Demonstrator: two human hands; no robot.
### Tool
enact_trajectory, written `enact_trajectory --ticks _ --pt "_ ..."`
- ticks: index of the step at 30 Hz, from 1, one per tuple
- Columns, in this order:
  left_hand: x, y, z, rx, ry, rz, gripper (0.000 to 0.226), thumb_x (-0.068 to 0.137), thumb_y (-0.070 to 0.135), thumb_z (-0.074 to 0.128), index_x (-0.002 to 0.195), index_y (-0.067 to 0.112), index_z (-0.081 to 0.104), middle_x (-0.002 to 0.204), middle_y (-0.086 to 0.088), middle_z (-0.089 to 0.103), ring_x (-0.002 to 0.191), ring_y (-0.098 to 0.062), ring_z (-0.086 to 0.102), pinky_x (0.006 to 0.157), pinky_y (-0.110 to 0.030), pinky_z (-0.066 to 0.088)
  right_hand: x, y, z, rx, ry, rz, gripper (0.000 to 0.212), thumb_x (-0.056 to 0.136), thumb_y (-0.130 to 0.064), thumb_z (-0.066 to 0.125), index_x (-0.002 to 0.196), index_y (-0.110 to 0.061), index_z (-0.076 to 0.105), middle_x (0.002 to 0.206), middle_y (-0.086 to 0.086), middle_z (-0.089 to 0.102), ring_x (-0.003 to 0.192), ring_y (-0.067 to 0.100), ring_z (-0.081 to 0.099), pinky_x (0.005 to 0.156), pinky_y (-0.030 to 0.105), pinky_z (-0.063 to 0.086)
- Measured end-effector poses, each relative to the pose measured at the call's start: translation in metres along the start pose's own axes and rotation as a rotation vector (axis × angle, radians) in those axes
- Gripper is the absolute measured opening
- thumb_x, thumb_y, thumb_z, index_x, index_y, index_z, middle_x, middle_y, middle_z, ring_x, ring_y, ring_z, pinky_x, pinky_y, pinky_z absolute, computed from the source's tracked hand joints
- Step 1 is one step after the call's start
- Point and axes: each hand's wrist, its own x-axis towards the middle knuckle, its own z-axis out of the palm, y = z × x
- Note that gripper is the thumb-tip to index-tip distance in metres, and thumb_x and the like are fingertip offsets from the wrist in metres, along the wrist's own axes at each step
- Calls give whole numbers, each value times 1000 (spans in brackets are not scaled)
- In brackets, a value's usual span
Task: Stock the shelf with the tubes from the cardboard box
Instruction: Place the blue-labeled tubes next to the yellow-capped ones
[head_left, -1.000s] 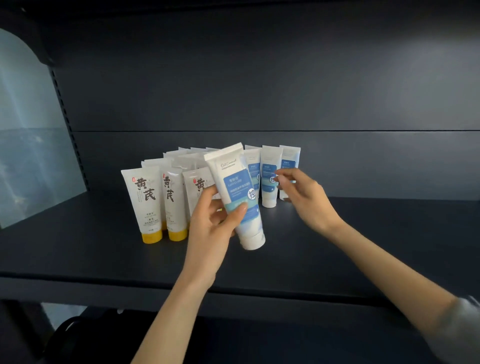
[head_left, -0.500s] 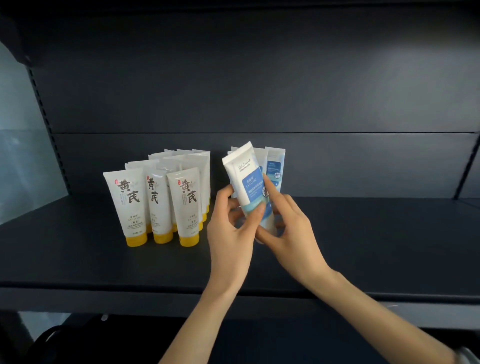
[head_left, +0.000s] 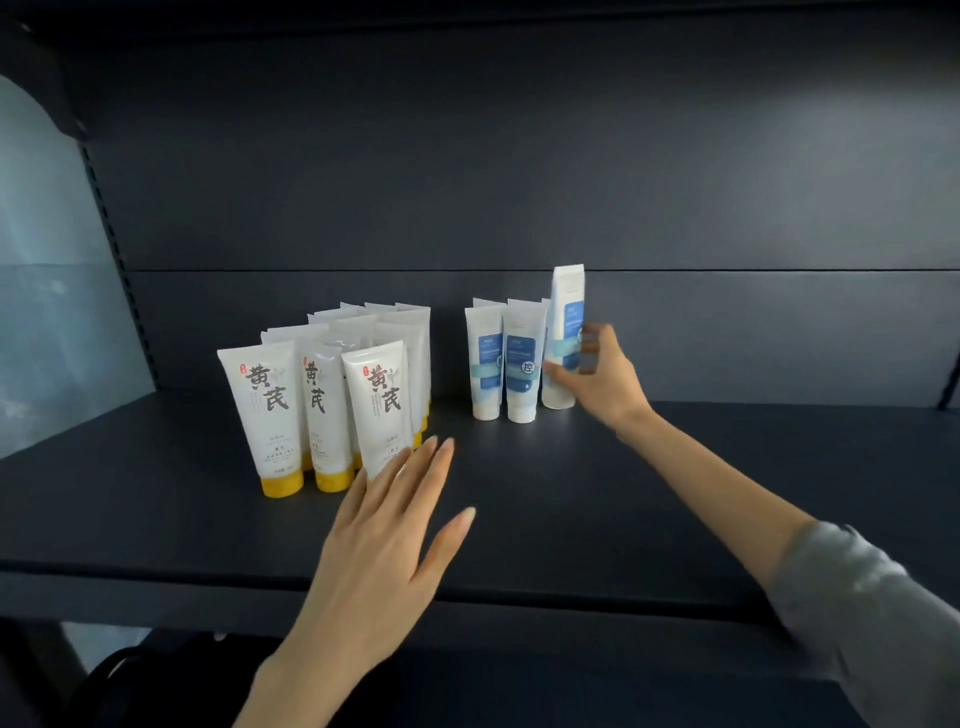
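From my seat I see the blue-label tube (head_left: 566, 312) upright, long axis vertical, cap down and crimped end up, at the right end of the blue tubes (head_left: 522, 364) far back on the shelf (head_left: 571, 493). The right hand (head_left: 602, 379) curls round its lower half (fingers blurred). The left hand (head_left: 384, 530) hovers nearer, fingers straight and spread, before the yellow-capped tubes (head_left: 270, 415) at left.

View: one head-worn wide-angle camera.
Facing: forward and slightly down at the dark grey metal shelf board (head_left: 597, 493).
Nearness: close, just in front of its front edge.
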Motion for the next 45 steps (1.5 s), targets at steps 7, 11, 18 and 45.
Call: enact_trajectory --ticks 7,11,18,45 --pt "-15 -28 -8 108 -47 -115 73 81 70 -1 144 32 0 156 11 17 143 -4 8 119 -34 15 25 39 16 -56 23 96 62 80 -17 75 131 -10 39 125 7 55 98 13 52 81 26 43" --pt "-18 -31 -12 116 -34 -142 79 81 72 -1 144 27 9 153 6 26 141 -8 17 114 -31 14 33 47 20 -73 51 131 64 79 -19 76 131 -12 39 127 6 55 110 21 55 89 36 48" --pt "-19 -32 -14 96 -52 -165 79 77 73 -2 144 33 3 154 5 26 143 -12 23 113 -30 15 39 61 25 -120 65 200 66 78 -20 76 131 -12 39 130 8 53 115 25 54 96 43 46" --pt "-35 -42 -33 135 -107 -77 88 79 70 3 151 22 20 153 1 33 142 -17 27 115 -42 21 -107 -8 -48 -982 -137 25 75 90 -67 24 151 -23 17 159 -2 14 147 22 11 116 51 11"
